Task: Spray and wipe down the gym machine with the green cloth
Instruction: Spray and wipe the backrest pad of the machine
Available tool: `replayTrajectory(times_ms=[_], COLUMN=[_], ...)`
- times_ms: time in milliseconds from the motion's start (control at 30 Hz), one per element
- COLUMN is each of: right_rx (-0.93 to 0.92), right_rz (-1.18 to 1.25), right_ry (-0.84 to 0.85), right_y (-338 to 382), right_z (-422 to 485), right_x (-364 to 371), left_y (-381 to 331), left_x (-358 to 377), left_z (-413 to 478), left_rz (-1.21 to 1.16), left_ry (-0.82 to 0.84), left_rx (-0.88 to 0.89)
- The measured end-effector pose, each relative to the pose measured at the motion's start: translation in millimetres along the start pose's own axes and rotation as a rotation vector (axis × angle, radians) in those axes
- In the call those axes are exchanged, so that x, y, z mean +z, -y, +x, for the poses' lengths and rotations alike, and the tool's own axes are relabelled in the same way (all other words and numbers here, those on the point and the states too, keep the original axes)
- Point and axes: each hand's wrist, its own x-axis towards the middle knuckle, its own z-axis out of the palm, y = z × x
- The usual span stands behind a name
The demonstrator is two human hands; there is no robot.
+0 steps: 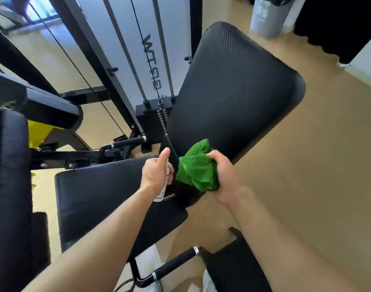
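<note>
Step in hand: spraying, wipe about to follow.

Left hand (pixel 157 173) is wrapped round a small white spray bottle (pixel 161 193), one digit raised over its top (nozzle itself hidden, so I cannot tell where it points). The bottle is held above the far edge of the seat pad (pixel 100 199), near where it meets the back pad (pixel 233 87).

Right hand (pixel 222 175) grasps the green cloth (pixel 196 169), bunched into a loose wad. The cloth sits just beside the bottle at the lower end of the back pad; whether it touches the pad is unclear.

Neither pad shows visible wetness or streaks, so progress looks early, judging by surfaces alone.

Next move, as I judge it: press the top to mist the back pad, then flatten the wad somewhat and sweep it along the pad in overlapping passes, keeping the bottle clear of the cable (pixel 167 144) behind.
</note>
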Motion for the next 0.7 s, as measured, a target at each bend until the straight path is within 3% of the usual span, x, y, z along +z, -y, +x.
replayTrajectory(times_ms=[133,300,433,600,700], right_rx=[-0.084,-0.236,-0.551,-0.963,-1.030], right_rz=[0.133,0.065,-0.130,-0.583,-0.792], right_ry=[0.114,0.102,-0.139,-0.548,-0.729], right_y=[66,121,177,266,310], right_z=[-4,16,36,51,61], right_x=[28,78,114,125,117], left_y=[-41,-93,-144,-222,-267], left_x=[-7,-14,-17,2,20], left_z=[13,51,97,150,178], left_rz=[-0.069,-0.054,-0.046,0.031,0.075], left_ry=[0.060,0.193,0.318,0.541,0.702], left_rx=[-0.002,0.105,0.151,0.193,0.197])
